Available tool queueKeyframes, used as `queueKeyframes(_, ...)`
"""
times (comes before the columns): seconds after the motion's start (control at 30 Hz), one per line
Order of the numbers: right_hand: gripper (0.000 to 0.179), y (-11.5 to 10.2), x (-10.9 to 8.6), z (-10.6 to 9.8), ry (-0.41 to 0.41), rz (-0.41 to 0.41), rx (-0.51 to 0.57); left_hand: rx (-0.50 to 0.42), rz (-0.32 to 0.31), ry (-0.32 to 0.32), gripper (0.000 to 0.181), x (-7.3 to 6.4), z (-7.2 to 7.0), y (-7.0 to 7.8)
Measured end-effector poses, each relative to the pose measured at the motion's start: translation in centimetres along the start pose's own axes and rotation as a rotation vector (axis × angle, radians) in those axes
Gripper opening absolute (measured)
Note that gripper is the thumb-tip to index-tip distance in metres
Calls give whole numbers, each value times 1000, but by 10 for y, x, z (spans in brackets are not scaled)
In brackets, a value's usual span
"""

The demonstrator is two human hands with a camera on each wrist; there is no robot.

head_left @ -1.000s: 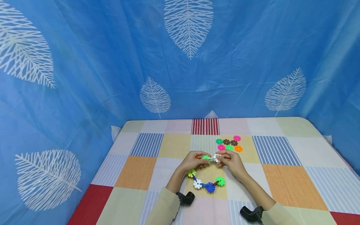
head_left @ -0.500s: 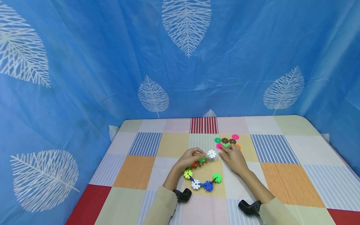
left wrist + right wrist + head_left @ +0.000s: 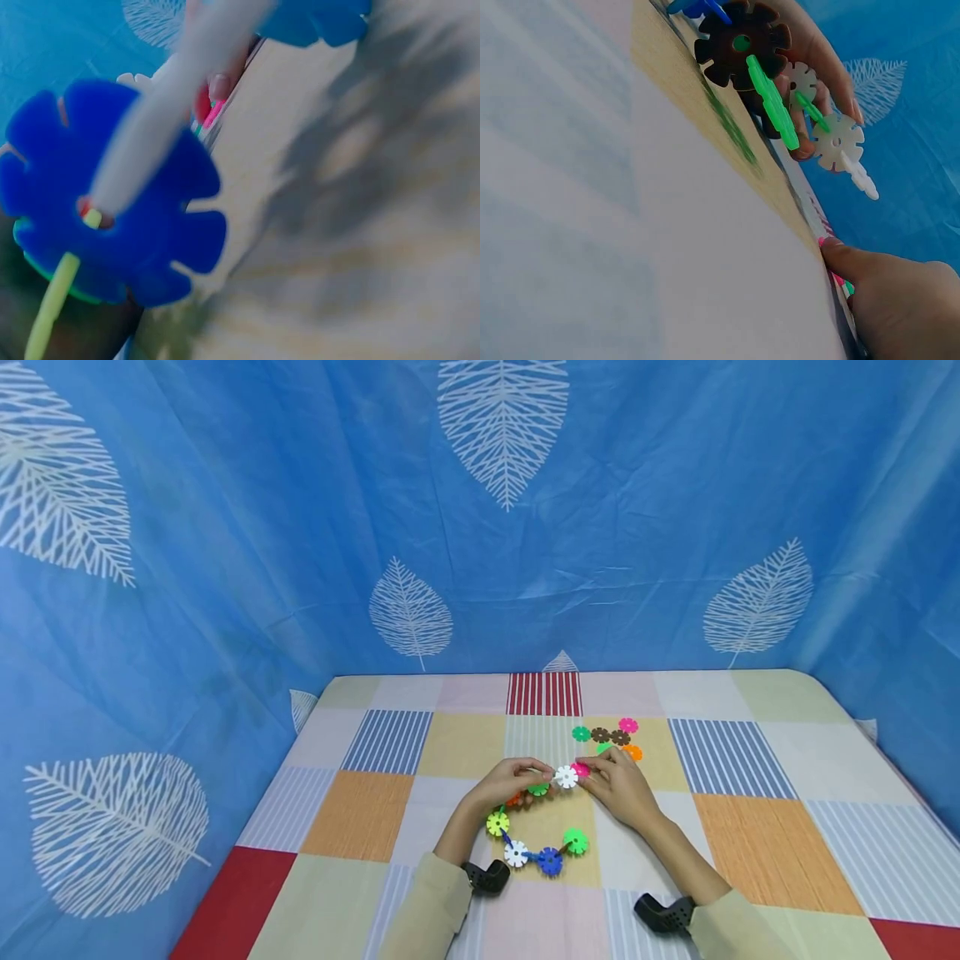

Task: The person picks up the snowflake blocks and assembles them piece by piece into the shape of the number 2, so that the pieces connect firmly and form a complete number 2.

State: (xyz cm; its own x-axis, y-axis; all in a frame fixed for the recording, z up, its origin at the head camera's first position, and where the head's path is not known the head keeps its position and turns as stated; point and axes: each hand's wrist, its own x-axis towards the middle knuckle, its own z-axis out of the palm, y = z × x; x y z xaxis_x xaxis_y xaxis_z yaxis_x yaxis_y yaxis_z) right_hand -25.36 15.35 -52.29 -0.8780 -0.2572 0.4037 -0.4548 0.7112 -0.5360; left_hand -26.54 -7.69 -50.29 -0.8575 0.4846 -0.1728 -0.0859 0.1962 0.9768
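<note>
My left hand (image 3: pixel 504 783) pinches the upper end of a curved chain of slotted flower-shaped discs. At that end are a green disc (image 3: pixel 538 789) and a white disc (image 3: pixel 566 777). Round the curve follow a yellow disc (image 3: pixel 498 823), a blue disc (image 3: pixel 550 862) and a light green disc (image 3: pixel 576 842). My right hand (image 3: pixel 621 789) pinches a pink disc (image 3: pixel 581 769) close beside the white one. In the right wrist view its thumb (image 3: pixel 847 259) lies over most of that disc. A blue disc (image 3: pixel 150 247) of the chain fills much of the left wrist view.
Behind the right hand lie several loose discs: a teal disc (image 3: pixel 581 734), two brown discs (image 3: pixel 600 736), a pink disc (image 3: pixel 628 725) and an orange disc (image 3: pixel 633 752). A patchwork cloth (image 3: pixel 750 760) covers the table. A blue leaf-print curtain (image 3: pixel 600 527) hangs behind.
The right hand let go of the white disc, reached to the loose discs, and came back left with a pink one. The left hand stays at the chain's upper end.
</note>
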Motion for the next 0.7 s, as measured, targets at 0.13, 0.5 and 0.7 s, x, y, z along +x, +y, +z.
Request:
queueKeyframes(0.13,23,1,0,-1,68,42,182,52,-21,18,34,0,0,0)
queueKeyframes(0.5,12,3,0,-7,44,36,674,30,-13,16,30,-15,0,23)
queueKeyframes(0.7,10,-11,0,-16,16,-17,708,28,3,3,29,-20,0,27)
